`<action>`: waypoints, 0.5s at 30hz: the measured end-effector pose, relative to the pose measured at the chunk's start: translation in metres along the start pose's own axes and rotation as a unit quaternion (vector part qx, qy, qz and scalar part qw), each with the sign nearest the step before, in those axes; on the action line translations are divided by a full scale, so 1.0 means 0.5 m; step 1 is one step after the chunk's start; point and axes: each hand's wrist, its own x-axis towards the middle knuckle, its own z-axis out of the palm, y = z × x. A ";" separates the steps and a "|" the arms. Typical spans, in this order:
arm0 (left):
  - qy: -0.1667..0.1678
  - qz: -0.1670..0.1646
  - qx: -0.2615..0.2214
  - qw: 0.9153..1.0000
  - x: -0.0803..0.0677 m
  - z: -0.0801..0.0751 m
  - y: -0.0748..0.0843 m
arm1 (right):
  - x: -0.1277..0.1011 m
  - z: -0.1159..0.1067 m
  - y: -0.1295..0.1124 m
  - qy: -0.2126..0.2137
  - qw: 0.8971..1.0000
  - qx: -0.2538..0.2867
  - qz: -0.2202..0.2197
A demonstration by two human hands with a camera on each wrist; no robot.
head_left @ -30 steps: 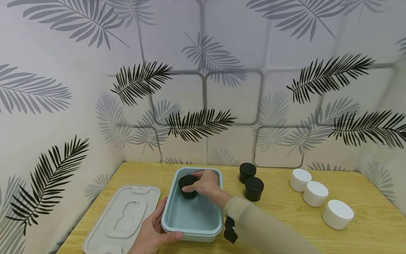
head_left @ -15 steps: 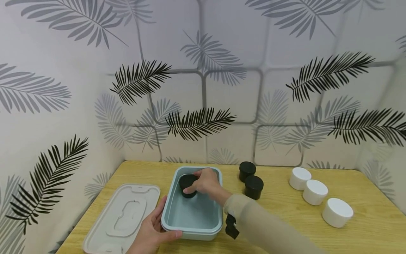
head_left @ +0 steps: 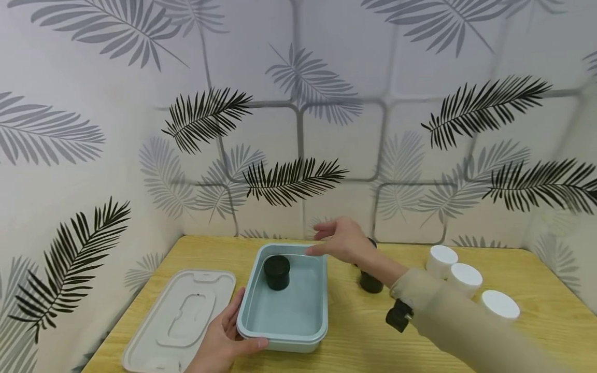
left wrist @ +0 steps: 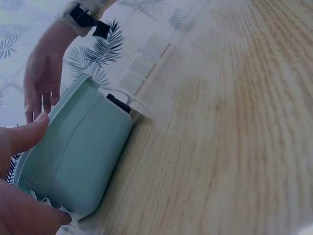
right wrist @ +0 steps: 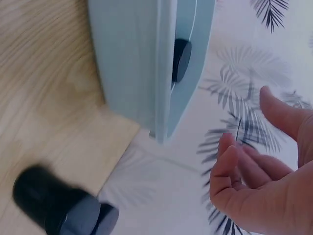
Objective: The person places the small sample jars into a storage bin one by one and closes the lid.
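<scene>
A black round jar stands upright in the far left part of the pale blue-green plastic container. My left hand holds the container's near left corner, thumb along the front rim and fingers at the left side; in the left wrist view the thumb lies against the outer wall. Above the container's far right corner is my right hand, holding nothing, with thumb and fingers spread apart. Behind that hand and wrist, two more black jars on the table are partly hidden.
Left of the container lies a flat translucent lid on the wooden table. Three white round jars form a slanting row at the right, the nearest partly covered by the right sleeve. A leaf-patterned wall closes off the back.
My right hand has let go of the black jar in the container and moved up and right, out over the rim. The jar stays inside. My left hand keeps its place.
</scene>
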 end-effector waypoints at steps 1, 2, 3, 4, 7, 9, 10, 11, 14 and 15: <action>-0.001 -0.001 0.002 1.000 0.000 0.000 0.001 | -0.006 -0.017 0.010 0.001 1.000 0.000 -0.008; -0.002 -0.002 0.004 1.000 0.000 0.001 0.003 | -0.011 -0.033 0.021 0.002 1.000 0.000 -0.016; -0.003 -0.002 0.005 1.000 0.000 0.001 0.004 | -0.019 -0.048 0.031 0.003 1.000 0.000 -0.021; -0.004 -0.004 0.007 1.000 0.000 0.000 0.005 | -0.026 -0.063 0.042 0.005 1.000 0.003 -0.024; -0.003 -0.006 0.016 1.000 0.000 0.000 0.006 | -0.048 -0.098 0.080 0.012 1.000 0.010 -0.022; -0.003 -0.009 0.019 1.000 0.001 -0.001 0.004 | -0.065 -0.116 0.106 0.012 1.000 0.012 -0.014; -0.003 -0.010 0.021 1.000 0.002 -0.001 0.003 | -0.073 -0.123 0.120 0.009 1.000 0.012 -0.012; -0.004 -0.011 0.021 1.000 0.002 -0.001 0.003 | -0.081 -0.129 0.134 0.008 1.000 0.011 -0.013; -0.007 -0.011 0.019 1.000 0.002 -0.003 0.001 | -0.104 -0.141 0.174 -0.002 1.000 0.014 -0.011; -0.008 -0.010 0.018 1.000 0.002 -0.003 0.001 | -0.110 -0.143 0.187 -0.004 1.000 0.016 -0.012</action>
